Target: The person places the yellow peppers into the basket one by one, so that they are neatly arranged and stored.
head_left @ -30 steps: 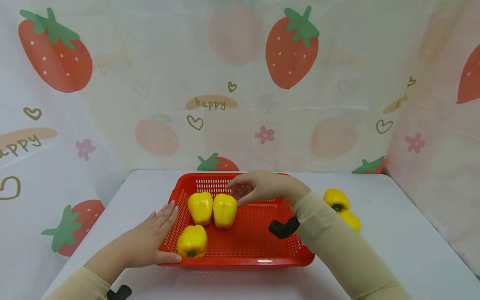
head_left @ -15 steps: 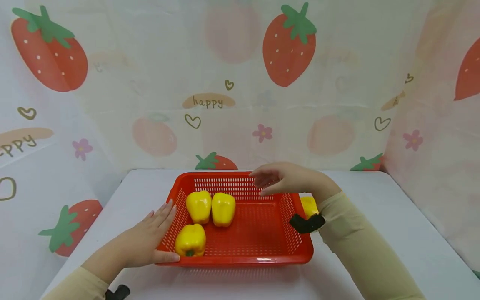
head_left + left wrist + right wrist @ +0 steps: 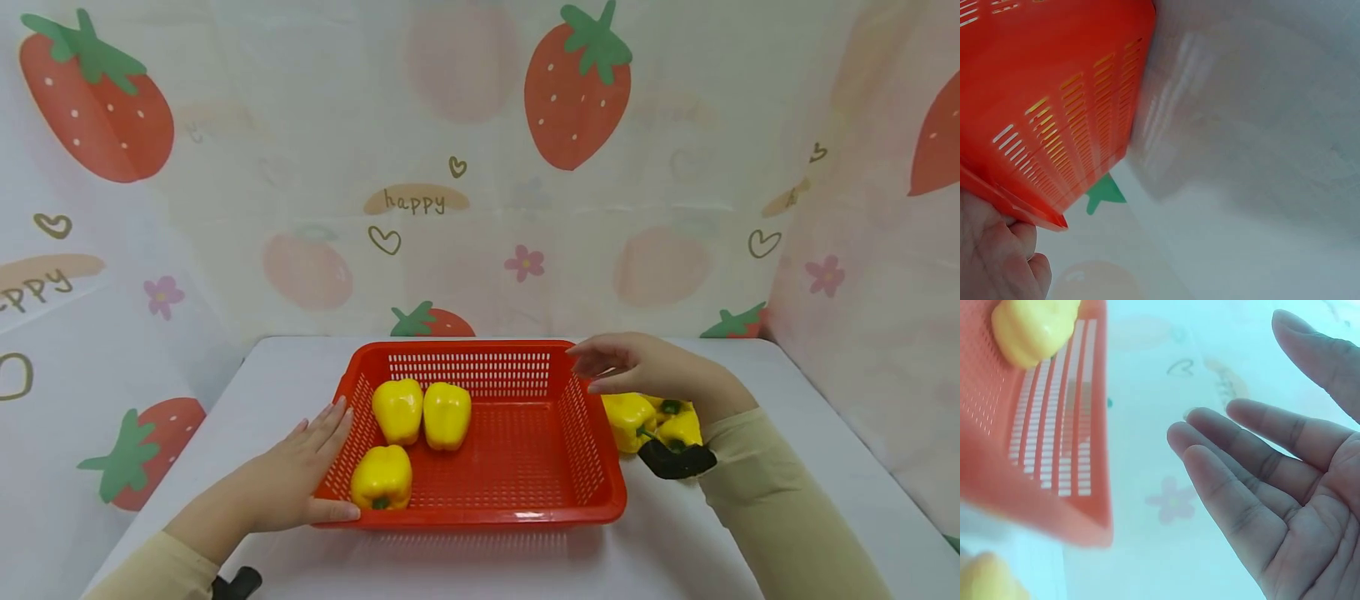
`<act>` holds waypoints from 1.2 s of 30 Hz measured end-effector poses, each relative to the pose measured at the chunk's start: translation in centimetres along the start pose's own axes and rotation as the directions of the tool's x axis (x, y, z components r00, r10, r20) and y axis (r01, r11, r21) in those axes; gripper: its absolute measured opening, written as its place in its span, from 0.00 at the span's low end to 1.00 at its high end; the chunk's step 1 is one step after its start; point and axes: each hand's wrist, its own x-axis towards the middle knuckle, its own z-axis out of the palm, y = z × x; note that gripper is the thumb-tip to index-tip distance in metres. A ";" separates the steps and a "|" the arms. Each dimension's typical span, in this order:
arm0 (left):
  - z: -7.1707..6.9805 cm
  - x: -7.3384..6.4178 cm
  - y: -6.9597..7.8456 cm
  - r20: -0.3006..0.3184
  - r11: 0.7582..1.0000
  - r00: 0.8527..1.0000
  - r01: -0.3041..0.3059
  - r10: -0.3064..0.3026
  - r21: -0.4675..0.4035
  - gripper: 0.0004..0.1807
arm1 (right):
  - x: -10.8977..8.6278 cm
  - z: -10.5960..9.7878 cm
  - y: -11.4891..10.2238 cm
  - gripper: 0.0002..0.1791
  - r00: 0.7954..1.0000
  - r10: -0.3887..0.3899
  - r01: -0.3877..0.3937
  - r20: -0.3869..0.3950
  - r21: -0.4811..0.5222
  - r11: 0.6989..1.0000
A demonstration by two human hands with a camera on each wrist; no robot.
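My left hand (image 3: 281, 487) rests on the left side of a red plastic basket (image 3: 465, 520), thumb along the front rim and fingers straight along the left rim. In the left wrist view its palm lies against the basket's rim. Three yellow bell peppers are inside: two side by side, one pepper (image 3: 397, 412) and another pepper (image 3: 447, 417), and a third pepper (image 3: 381, 477) at the front left corner. My right hand (image 3: 667, 371) hovers empty past the basket's right rim, fingers extended. Below it sit yellow peppers, one pepper (image 3: 627, 421) beside the basket and another (image 3: 681, 427), partly hidden by the wrist.
A black wrist strap piece (image 3: 677, 458) overlaps the peppers on the right. The white table (image 3: 795, 442) extends to either side of the basket. Behind it hangs a strawberry-patterned curtain (image 3: 480, 275).
My right hand has moved right, from above the peppers in the basket to over those outside it. My left hand stays at the basket's left side.
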 end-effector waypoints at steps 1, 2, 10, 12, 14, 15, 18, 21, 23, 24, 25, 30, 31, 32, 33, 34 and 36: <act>0.0 0.0 0.0 -0.004 1.000 1.000 -0.003 0.003 0.002 0.65 | -0.3 -0.1 0.2 0.26 1.000 0.006 -0.006 -0.005 0.010 1.000; 0.1 0.0 0.0 -0.008 1.000 1.000 -0.007 0.007 0.006 0.65 | -0.6 -0.2 0.5 0.26 1.000 0.016 -0.016 -0.010 0.017 1.000; 0.3 0.1 -0.1 -0.023 0.999 0.999 -0.026 0.026 0.018 0.65 | -3.8 -0.6 2.8 0.28 0.992 0.111 -0.113 -0.055 -0.036 0.993; 0.2 0.1 0.0 -0.019 1.000 1.000 -0.020 0.020 0.020 0.65 | -4.7 -0.7 3.3 0.28 0.991 0.111 -0.115 -0.069 -0.052 0.992; 0.1 0.0 0.0 -0.026 0.999 0.999 -0.025 0.026 0.022 0.65 | -5.4 -0.8 3.9 0.27 0.991 0.102 -0.107 -0.083 -0.057 0.993; 0.0 0.0 0.0 -0.029 0.999 0.999 -0.027 0.027 0.021 0.65 | -5.8 -0.9 4.2 0.27 0.991 0.101 -0.107 -0.090 -0.057 0.993; -0.2 -0.1 0.1 -0.038 0.999 0.999 -0.036 0.037 0.020 0.65 | -6.9 -1.1 5.0 0.27 0.986 0.122 -0.130 -0.113 -0.065 0.989; -0.3 -0.2 0.2 -0.028 0.999 0.999 -0.030 0.031 0.014 0.65 | -7.9 -1.1 5.8 0.28 0.974 0.175 -0.187 -0.140 -0.071 0.980; -0.3 -0.1 0.2 -0.017 1.000 1.000 -0.022 0.022 0.005 0.65 | -8.5 -1.0 6.3 0.28 0.962 0.216 -0.230 -0.166 -0.076 0.970; -0.3 -0.1 0.2 -0.010 1.000 1.000 -0.014 0.014 0.000 0.65 | -8.8 -1.0 6.6 0.28 0.957 0.231 -0.248 -0.176 -0.079 0.966; -0.3 -0.1 0.2 -0.003 1.000 1.000 -0.007 0.007 -0.004 0.65 | -9.0 -0.9 6.9 0.29 0.950 0.250 -0.268 -0.187 -0.076 0.961; 0.0 0.1 0.0 0.017 1.000 1.000 0.014 -0.014 -0.013 0.65 | -10.1 -0.6 8.5 0.33 0.911 0.355 -0.374 -0.211 -0.056 0.926; 0.0 0.1 0.0 0.018 1.000 1.000 0.015 -0.014 -0.014 0.65 | -10.3 -0.6 8.9 0.34 0.902 0.376 -0.394 -0.212 -0.047 0.918; 0.0 0.1 0.0 0.019 1.000 1.000 0.015 -0.014 -0.015 0.65 | -10.4 -0.5 9.2 0.35 0.895 0.392 -0.409 -0.212 -0.040 0.912; 0.0 0.1 0.1 0.022 1.000 1.000 0.017 -0.017 -0.017 0.65 | -10.6 -0.4 9.5 0.36 0.889 0.405 -0.421 -0.213 -0.036 0.906; 0.0 0.0 0.1 0.022 1.000 1.000 0.018 -0.017 -0.016 0.65 | -10.7 -0.3 9.9 0.37 0.885 0.414 -0.430 -0.214 -0.033 0.902; 0.0 0.0 0.1 0.021 1.000 1.000 0.018 -0.018 -0.014 0.65 | -10.9 0.0 10.4 0.39 0.880 0.423 -0.438 -0.216 -0.025 0.898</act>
